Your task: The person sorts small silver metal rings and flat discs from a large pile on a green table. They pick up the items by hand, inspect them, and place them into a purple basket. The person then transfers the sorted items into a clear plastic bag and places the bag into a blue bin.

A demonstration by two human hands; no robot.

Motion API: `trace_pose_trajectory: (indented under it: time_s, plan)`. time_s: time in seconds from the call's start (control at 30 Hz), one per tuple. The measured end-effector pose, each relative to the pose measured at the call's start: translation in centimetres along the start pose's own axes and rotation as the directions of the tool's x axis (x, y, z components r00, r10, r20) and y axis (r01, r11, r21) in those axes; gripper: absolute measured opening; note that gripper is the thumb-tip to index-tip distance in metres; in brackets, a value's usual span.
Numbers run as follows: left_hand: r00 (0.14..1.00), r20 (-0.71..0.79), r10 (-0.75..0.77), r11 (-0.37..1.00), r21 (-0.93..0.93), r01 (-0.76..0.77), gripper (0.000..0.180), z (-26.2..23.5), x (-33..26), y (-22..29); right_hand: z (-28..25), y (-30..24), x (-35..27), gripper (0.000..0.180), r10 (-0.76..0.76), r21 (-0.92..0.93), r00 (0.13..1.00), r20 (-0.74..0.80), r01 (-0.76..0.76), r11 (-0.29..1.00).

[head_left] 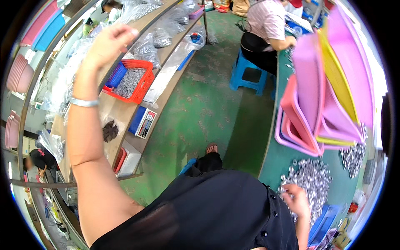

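My left hand (111, 43) is raised high on the left, in front of the shelves, with a pale bracelet on its wrist. Its fingers bend loosely, a gap shows before the thumb, and nothing is visible in it. At the lower right my right hand (296, 201) rests at the left side of a heap of small shiny metal parts (314, 179) on the green table. The fingers there are curled in; whatever they hold is too small to make out. Nested pink, yellow and red plastic bins (308, 83) stand beyond the heap.
Left shelves carry a red basket (141, 87) of metal parts, bagged parts (146, 48) and a scale (143, 123). A person sits on a blue stool (248, 73) at the table's far end. A second metal heap (353, 160) and blue tray (323, 225) lie right.
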State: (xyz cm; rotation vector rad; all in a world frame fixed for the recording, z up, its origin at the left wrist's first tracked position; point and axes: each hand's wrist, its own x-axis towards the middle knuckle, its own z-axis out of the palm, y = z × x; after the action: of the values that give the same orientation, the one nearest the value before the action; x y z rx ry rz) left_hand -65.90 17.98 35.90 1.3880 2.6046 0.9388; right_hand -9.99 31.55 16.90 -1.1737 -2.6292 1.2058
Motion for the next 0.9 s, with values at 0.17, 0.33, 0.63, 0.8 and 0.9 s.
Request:
trace_pose_trajectory:
  time_s: [0.17, 0.33, 0.63, 0.8, 0.9]
  plan:
    - [0.954, 0.256, -0.156, 0.952, 0.297, 0.076, 0.032, 7.3, 3.1, -16.8, 6.3, -2.3, 11.9, 0.026, -0.071, 0.067, 0.978, 0.197, 0.059, 0.996]
    - [0.864, 0.318, -0.39, 0.92, 0.179, 0.35, 0.034, 7.6, 0.5, -25.3, 5.6, -9.2, 21.0, 0.025, 0.016, 0.055, 0.988, 0.153, -0.024, 0.998]
    - [0.603, 0.323, -0.73, 0.664, 0.128, 0.736, 0.024, 8.5, -15.9, -32.9, 11.4, -11.5, 39.7, 0.022, -0.235, -0.029, 0.901, 0.364, 0.263, 0.964]
    - [0.494, 0.192, -0.848, 0.528, 0.241, 0.814, 0.025, 6.8, -22.9, -30.3, 16.1, -13.2, 47.9, 0.024, -0.25, -0.079, 0.811, 0.53, 0.341, 0.937]
    - [0.355, 0.182, -0.917, 0.371, 0.063, 0.926, 0.027, 7.7, -26.5, -30.2, 18.9, -12.3, 52.3, 0.023, -0.241, -0.07, 0.744, 0.623, 0.361, 0.93]
